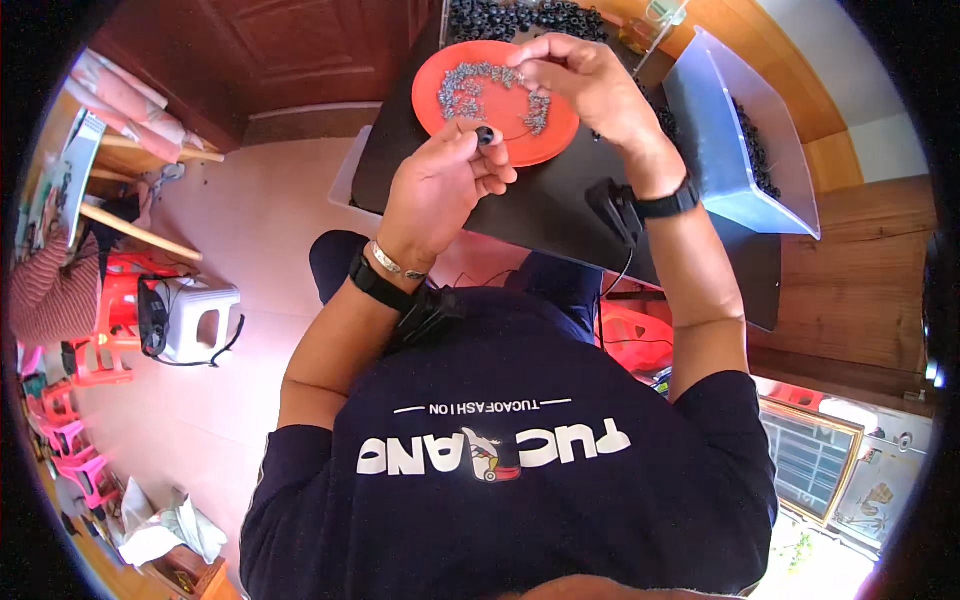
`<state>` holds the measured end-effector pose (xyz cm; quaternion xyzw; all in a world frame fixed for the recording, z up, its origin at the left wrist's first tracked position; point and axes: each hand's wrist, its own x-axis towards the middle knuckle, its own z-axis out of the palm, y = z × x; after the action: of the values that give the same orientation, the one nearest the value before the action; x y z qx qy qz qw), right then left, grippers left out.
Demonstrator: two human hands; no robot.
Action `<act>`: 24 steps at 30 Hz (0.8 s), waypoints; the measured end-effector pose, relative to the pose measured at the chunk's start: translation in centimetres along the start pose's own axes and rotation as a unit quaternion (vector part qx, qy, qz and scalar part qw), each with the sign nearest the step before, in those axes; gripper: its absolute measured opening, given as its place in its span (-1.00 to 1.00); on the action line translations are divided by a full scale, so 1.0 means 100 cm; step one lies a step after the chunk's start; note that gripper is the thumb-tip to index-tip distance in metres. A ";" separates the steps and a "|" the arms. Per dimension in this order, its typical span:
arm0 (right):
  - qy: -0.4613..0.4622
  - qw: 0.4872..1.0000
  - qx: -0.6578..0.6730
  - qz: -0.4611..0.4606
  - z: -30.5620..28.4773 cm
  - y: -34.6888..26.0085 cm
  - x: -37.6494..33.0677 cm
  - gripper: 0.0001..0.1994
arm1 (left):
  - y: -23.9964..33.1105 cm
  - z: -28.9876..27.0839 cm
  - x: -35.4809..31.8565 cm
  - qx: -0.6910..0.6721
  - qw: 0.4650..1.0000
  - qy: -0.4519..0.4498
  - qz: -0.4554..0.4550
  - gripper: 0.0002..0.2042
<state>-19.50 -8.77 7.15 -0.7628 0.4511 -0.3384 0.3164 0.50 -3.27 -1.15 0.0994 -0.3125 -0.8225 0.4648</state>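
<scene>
My left hand [437, 185] is closed at the near left edge of a round red plate [562, 135], pinching a small black ring-shaped part [485, 136] between thumb and forefinger. Above the plate's far right side is my right hand [595, 95], its thumb and forefinger pressed together. Whatever sits between those fingertips is too small to make out. Many tiny silver metal pieces, like small screws [462, 78], lie scattered in a rough ring on the plate. Part of the plate is covered by my right hand.
The plate stands on a dark table [395, 165]. Loose black parts [525, 18] are heaped behind it. To the right, a translucent plastic bin [695, 105] holds more black parts [752, 150]. Left on the floor are a white stool [198, 320] and red stools [120, 310]; a person's striped sleeve [60, 290] shows there.
</scene>
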 end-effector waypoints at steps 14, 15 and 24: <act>0.104 0.968 0.218 -0.069 0.039 -0.022 -0.065 -0.89 | -0.013 0.027 0.009 -0.039 0.999 -0.012 -0.007 -0.78; 0.127 0.970 0.191 -0.074 0.042 -0.017 -0.066 -0.87 | -0.013 0.028 0.009 -0.051 0.999 -0.008 -0.014 -0.79; 0.242 0.957 -0.011 -0.159 0.060 -0.013 -0.078 -0.68 | -0.013 0.042 0.007 -0.074 0.997 0.023 -0.010 -0.80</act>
<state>-16.90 -0.14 2.93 -0.7238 0.3905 -0.5535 0.1314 -2.70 -1.63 1.45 0.0866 -0.2385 -0.8457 0.4695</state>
